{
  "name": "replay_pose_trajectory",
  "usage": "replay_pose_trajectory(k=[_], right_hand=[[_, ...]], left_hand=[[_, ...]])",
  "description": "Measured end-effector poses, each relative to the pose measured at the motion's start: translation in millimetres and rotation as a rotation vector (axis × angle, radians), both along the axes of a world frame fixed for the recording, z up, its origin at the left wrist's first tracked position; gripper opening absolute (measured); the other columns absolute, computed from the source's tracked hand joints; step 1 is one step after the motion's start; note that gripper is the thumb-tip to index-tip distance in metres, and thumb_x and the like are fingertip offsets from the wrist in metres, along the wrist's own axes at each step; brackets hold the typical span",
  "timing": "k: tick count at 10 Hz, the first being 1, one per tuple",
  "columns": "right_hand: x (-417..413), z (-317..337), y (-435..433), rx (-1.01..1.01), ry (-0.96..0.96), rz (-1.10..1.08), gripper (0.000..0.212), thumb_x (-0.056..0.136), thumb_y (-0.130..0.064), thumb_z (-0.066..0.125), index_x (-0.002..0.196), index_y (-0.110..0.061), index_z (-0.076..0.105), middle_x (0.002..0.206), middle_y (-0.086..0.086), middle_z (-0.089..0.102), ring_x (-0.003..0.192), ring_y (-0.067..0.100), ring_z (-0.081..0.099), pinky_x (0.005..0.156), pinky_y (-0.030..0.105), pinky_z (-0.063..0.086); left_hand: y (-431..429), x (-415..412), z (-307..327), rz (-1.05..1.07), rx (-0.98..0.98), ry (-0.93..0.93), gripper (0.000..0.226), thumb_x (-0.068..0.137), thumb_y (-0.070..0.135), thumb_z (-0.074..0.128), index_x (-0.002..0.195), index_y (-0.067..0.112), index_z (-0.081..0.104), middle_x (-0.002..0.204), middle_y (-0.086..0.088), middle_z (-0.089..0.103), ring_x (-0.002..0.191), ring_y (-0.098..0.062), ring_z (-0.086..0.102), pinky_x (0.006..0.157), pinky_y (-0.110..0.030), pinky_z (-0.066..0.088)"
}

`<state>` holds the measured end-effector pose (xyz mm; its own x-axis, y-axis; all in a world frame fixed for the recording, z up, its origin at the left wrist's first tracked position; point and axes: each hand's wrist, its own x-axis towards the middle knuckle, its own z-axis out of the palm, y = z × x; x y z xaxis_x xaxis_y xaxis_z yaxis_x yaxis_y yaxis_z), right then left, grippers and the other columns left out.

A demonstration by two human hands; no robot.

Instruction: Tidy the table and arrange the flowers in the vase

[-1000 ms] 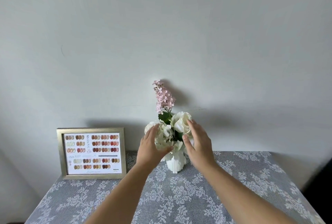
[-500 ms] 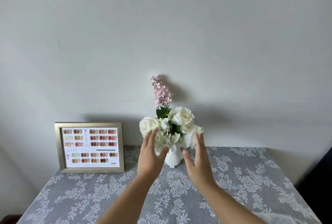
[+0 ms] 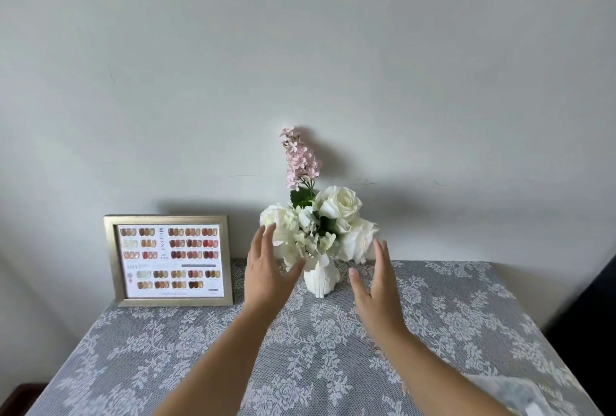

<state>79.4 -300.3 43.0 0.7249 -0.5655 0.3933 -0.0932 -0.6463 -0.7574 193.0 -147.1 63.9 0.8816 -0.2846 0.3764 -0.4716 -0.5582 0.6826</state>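
Observation:
A small white ribbed vase (image 3: 320,278) stands at the back of the table against the wall. In it are white roses (image 3: 337,205) with green leaves and one tall pink flower spike (image 3: 299,159). My left hand (image 3: 266,274) hovers open just left of the vase, fingers up near the leftmost rose. On the other side my right hand (image 3: 378,282) is open too, palm facing the vase, a little apart from the bouquet. Neither hand holds anything.
A gold-framed colour-swatch card (image 3: 169,259) leans against the wall at the back left. The table carries a grey lace cloth (image 3: 320,349) with white flower patterns. Something pale and folded (image 3: 520,395) lies at the front right corner. A dark object (image 3: 593,332) stands right of the table.
Both hands have let go of the bouquet and drawn back and apart to either side of the vase. The flowers stand on their own.

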Motion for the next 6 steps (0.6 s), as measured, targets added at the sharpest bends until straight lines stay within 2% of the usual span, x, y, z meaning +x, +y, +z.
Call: replay_pose_trajectory(k=[1,2,3,5,6], right_hand=[[11,17,-5,-0.001,-0.01,0.018,0.071,0.091,-0.045,0.046,0.144,-0.042,-0.001,0.157,-0.008,0.004,0.139,0.016,0.023,0.099,0.032,0.043],[21,27,-3,-0.09,0.039,0.058,0.068,0.09,-0.044,0.05,0.142,-0.048,0.005,0.157,-0.007,-0.003,0.141,0.019,0.018,0.1,0.031,0.039],[24,29,-1,-0.118,0.113,0.06,0.067,0.089,-0.042,0.052,0.138,-0.054,0.008,0.157,-0.003,-0.005,0.138,0.023,0.027,0.097,0.034,0.045],[-5,9,-6,-0.132,0.069,0.027,0.068,0.089,-0.042,0.051,0.142,-0.048,0.009,0.157,-0.006,-0.004,0.142,0.021,0.013,0.09,0.022,0.037],[-30,-13,-1,-0.107,0.193,0.02,0.071,0.09,-0.04,0.05,0.142,-0.048,0.003,0.156,-0.009,-0.01,0.143,0.02,0.01,0.084,0.023,0.049]], left_hand=[[0,9,7,-0.087,0.026,0.057,0.086,0.076,0.044,0.067,0.144,0.034,0.014,0.155,0.004,0.013,0.14,-0.016,0.019,0.106,-0.033,0.025],[-4,10,15,-0.181,0.101,0.062,0.085,0.078,0.041,0.067,0.142,0.042,0.012,0.155,0.005,0.014,0.138,-0.021,0.025,0.106,-0.042,0.031],[-5,9,17,-0.21,0.158,0.046,0.084,0.078,0.04,0.066,0.139,0.049,0.009,0.155,0.004,0.016,0.131,-0.028,0.039,0.103,-0.047,0.038],[11,-10,-2,-0.073,0.106,-0.068,0.078,0.077,0.04,0.065,0.141,0.031,0.021,0.151,0.0,0.022,0.135,-0.021,0.03,0.104,-0.04,0.036],[20,-31,-28,-0.027,0.15,-0.11,0.073,0.078,0.041,0.063,0.139,0.025,0.026,0.149,-0.001,0.024,0.133,-0.019,0.032,0.108,-0.041,0.034]])
